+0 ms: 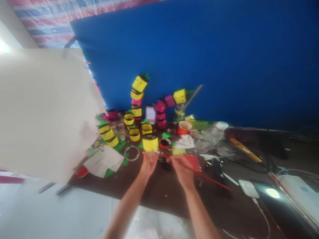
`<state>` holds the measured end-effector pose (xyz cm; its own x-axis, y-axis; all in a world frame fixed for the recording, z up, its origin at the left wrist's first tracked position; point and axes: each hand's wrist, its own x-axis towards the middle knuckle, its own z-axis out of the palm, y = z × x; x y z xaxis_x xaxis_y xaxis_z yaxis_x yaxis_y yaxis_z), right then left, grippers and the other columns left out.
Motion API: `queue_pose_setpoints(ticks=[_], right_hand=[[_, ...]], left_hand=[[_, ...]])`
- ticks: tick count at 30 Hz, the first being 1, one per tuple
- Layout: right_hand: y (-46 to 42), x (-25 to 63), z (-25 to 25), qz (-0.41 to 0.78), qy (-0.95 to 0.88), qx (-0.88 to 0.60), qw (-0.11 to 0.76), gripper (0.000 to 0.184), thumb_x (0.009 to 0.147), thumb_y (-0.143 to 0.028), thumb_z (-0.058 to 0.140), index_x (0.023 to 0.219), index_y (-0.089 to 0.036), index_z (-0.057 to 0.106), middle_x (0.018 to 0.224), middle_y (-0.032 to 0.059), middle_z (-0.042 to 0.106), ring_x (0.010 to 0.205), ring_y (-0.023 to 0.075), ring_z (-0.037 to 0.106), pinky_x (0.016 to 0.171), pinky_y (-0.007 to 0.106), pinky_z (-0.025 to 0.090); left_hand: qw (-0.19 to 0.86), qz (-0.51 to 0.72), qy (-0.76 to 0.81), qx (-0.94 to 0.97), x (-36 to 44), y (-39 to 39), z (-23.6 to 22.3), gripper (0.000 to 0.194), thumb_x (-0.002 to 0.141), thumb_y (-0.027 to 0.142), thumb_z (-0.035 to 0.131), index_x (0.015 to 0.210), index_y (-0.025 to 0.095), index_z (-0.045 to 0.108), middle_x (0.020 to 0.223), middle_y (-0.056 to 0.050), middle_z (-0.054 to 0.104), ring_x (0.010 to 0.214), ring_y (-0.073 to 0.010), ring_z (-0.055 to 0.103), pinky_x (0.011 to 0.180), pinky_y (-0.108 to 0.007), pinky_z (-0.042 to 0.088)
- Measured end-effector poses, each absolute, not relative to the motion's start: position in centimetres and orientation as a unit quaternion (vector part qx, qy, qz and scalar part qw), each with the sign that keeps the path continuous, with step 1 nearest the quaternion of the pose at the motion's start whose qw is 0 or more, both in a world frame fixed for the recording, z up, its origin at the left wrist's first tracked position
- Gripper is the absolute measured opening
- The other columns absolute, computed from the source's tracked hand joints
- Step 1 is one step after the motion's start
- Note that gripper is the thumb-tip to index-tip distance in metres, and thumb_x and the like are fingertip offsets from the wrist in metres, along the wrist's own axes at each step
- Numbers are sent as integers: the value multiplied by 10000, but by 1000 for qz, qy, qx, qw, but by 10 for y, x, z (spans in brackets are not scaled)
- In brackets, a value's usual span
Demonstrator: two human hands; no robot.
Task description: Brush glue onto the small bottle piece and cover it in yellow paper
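Note:
My left hand (149,163) is closed on the base of a yellow ring-like cup (150,143) with a black rim, held upright above the table. A thin paintbrush (211,179) with a red handle is gripped in my right hand (181,167). Its pale tip points left and lies near the cup's lower edge; I cannot tell whether they touch. Beyond the cup stand smaller yellow cups (135,135) with black bands and green leaf shapes. To its right sits a small dark-filled red pot (164,143). Motion blur softens both hands.
Curved stacks of yellow pieces (139,83) and magenta pieces (160,106) rise against a blue board (199,49). A red paper cup (184,127), clear plastic bottle (211,134), tape roll (131,153), white paper (104,161), yellow cutter (245,150) and white charger (249,188) crowd the dark table.

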<state>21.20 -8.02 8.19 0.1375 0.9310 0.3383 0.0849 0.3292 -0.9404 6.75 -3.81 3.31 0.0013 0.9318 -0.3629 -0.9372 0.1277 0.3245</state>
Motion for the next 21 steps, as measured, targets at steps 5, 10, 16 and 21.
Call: queue_pose_setpoints(ticks=[5,10,16,21], right_hand=[[-75,218,78,337,-541,-469,611,201,809,-406,637,790,-208,669,715,52,715,694,205,692,658,328,567],[-78,226,76,324,-532,-468,627,189,822,-392,623,800,-208,662,728,47,712,690,196,682,669,330,557],[-80,214,78,348,-556,-456,601,191,821,-394,621,802,-212,673,724,42,711,689,194,683,653,317,551],[-77,222,73,321,-537,-473,620,170,813,-378,629,788,-214,663,714,42,707,688,200,679,672,333,550]], left_hand=[[704,661,258,19,68,-34,28,482,914,520,391,1141,163,621,1029,-99,703,979,-175,676,883,-288,534],[707,666,237,23,68,-33,24,510,910,528,380,1208,171,589,1076,-104,693,961,-169,678,887,-291,523],[697,676,237,18,69,-34,28,494,924,508,356,1231,192,581,1016,-83,707,917,-160,682,890,-298,515],[698,674,243,5,69,-32,31,550,905,554,350,1208,169,598,954,-92,708,827,-157,686,786,-269,533]])
